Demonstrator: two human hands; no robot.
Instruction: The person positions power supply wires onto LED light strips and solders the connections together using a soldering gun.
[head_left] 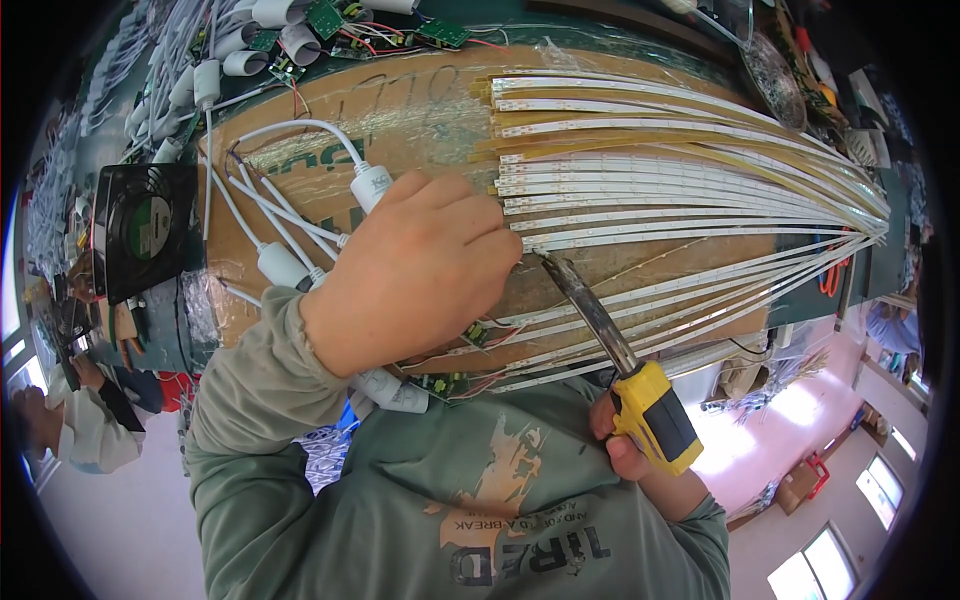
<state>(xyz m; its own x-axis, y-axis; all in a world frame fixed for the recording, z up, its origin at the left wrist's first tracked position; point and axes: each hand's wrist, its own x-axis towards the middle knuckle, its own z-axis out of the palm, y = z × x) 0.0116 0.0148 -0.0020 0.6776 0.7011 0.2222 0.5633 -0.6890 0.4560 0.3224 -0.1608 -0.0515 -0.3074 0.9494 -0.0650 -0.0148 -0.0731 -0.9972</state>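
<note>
My left hand (420, 268) is closed in a pinch at the left ends of a row of white LED strips (640, 205). Its fingers hide whatever they hold. In my right hand (622, 445) is a yellow and black soldering iron (655, 415), its metal tip touching or very near a strip end beside my left fingertips. Closer to my body, several strips are joined by thin wires to small green circuit boards (440, 384). A white plastic housing (390, 392) lies below my left wrist. White cables with plugs (280, 264) lie to the left of that hand.
A brown cardboard sheet (410, 115) covers the green bench. At left stands a black fan (147, 225). More housings and boards (323, 20) are piled at the far left. A round metal dish (773, 82) and orange-handled scissors (832, 270) lie right. Another person (90, 430) sits at left.
</note>
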